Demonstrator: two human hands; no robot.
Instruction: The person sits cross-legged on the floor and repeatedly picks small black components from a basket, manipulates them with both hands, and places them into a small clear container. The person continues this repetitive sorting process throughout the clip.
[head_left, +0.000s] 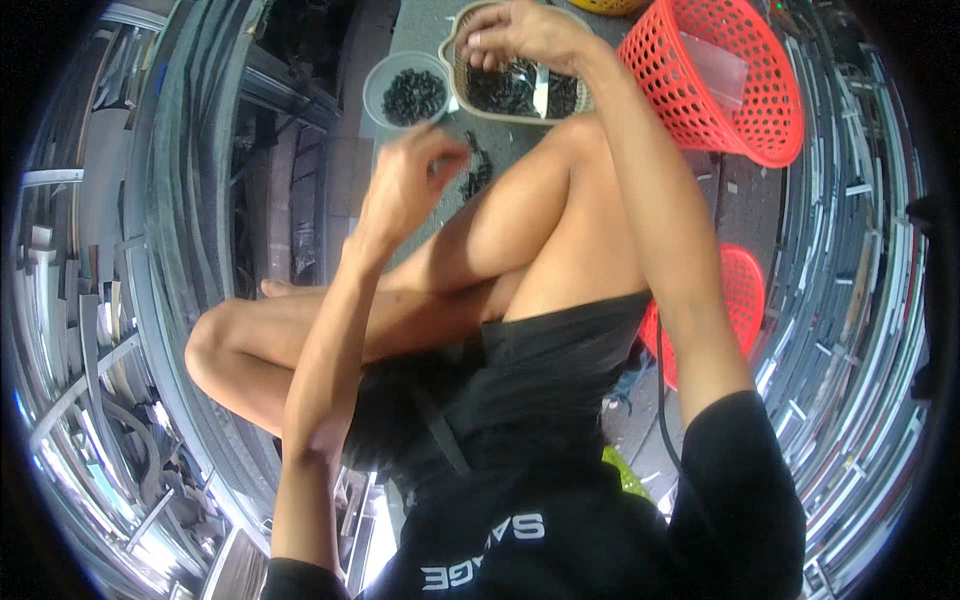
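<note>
head view, small black pieces in round tub, left hand, right hand, fingers curled, hold unclear

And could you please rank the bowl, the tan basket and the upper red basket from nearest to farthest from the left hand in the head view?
1. Bowl: just above the left hand in view.
2. Tan basket: above and to the right.
3. Upper red basket: farther right.

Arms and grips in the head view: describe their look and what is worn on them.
The left grip and the right grip are bare hands, with no gloves or watch visible. Short black sleeves leave both forearms bare. The left grip is blurred, hiding finer detail.
</note>
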